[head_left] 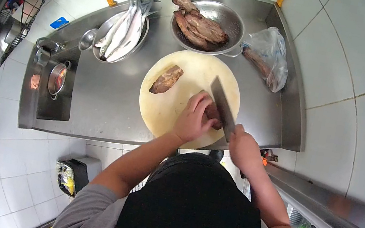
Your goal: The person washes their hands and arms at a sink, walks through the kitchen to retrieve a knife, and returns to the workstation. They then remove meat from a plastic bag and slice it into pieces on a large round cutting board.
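Observation:
On the round cutting board lies a dark reddish-brown piece of meat. My left hand presses down on it with curled fingers, closed around its near left side. A cleaver is held by its handle in my right hand, its broad blade standing along the right side of the meat. Another browned piece of meat rests apart on the upper left of the board.
Behind the board, a colander holds browned meat strips. Several silvery fish lie in a metal bowl at the left back. A plastic bag with meat sits on the right. The sink is far left.

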{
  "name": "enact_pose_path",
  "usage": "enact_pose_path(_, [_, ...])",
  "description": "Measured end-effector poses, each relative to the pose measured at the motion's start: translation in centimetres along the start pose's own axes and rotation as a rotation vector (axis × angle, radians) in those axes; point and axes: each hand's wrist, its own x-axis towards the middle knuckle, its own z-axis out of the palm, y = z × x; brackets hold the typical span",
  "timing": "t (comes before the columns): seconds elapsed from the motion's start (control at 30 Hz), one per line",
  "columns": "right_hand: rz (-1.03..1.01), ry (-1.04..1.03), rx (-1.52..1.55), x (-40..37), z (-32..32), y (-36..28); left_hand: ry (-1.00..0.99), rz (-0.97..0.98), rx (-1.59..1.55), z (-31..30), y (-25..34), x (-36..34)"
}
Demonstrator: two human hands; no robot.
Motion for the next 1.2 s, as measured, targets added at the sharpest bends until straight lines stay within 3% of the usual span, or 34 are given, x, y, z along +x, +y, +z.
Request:
enact_pose_path(0.07, [0.011,0.018,0.093,0.1,0.3,2.4,0.094,-0.206,0.047,1.0,2.3,0.4])
enact_pose_path(0.1, [0.003,0.008,0.209,0.0,0.4,3.2,0.097,-0.208,0.043,1.3,2.2,0.3])
enact_pose_path(0.17, [-0.020,0.012,0.378,-0.5,0.6,4.0,0.044,-0.116,0.103,1.9,1.8,-0.1])
enact_pose_path(0.4, [0.024,-0.008,0.470,-1.1,1.7,5.0,-0.108,-0.081,-0.080,-1.8,-1.6,0.5])
enact_pose_path(0.5, [0.025,0.076,0.318,-1.9,0.6,4.5,-0.071,-0.044,0.078,-3.2,-2.8,0.7])
enact_pose_path(0.57, [0.012,0.069,0.304,-2.1,0.0,4.6,-0.183,0.212,0.325,-3.9,-1.5,1.8])
enact_pose_path(0.6, [0.005,0.066,0.305,-2.1,-0.1,4.6,-0.180,0.207,0.331,-3.9,-1.8,2.1])
enact_pose_path(0.67, [-0.006,0.034,0.278,-2.2,-0.5,4.6,-0.321,0.113,0.116,-3.5,-2.6,3.1])
enact_pose_path(0.7, [-0.008,0.036,0.272,-2.4,-0.9,4.4,-0.314,0.115,0.115,-3.7,-2.5,3.8])
enact_pose_path(0.77, [0.027,0.059,0.205,-2.5,-1.4,3.7,-0.547,0.061,0.246,-4.4,-2.3,4.6])
enact_pose_path(0.9, [0.037,0.143,0.222,-3.3,-1.0,4.7,-0.582,-0.095,0.243,-4.7,-1.2,2.4])
enact_pose_path(0.97, [-0.017,0.174,0.528,-3.7,-0.7,5.4,-0.620,-0.309,0.276,-4.9,0.4,1.1])
enact_pose_path(1.0, [-0.013,0.173,0.530,-3.9,-0.7,5.7,-0.625,-0.309,0.275,-4.5,0.6,0.4])
enact_pose_path(1.07, [0.151,-0.142,0.754,-3.9,-0.6,6.0,-0.411,-0.228,0.283,-3.7,0.3,-1.0])
enact_pose_path(1.1, [0.148,-0.140,0.753,-3.9,-0.2,5.9,-0.409,-0.227,0.285,-3.5,0.4,-1.5])
enact_pose_path(1.17, [0.127,-0.161,0.840,-3.8,0.6,5.5,-0.103,-0.120,0.176,-2.9,0.5,-2.4])
enact_pose_path(1.2, [0.124,-0.164,0.837,-3.8,0.5,5.4,-0.100,-0.123,0.177,-2.8,0.7,-2.5])
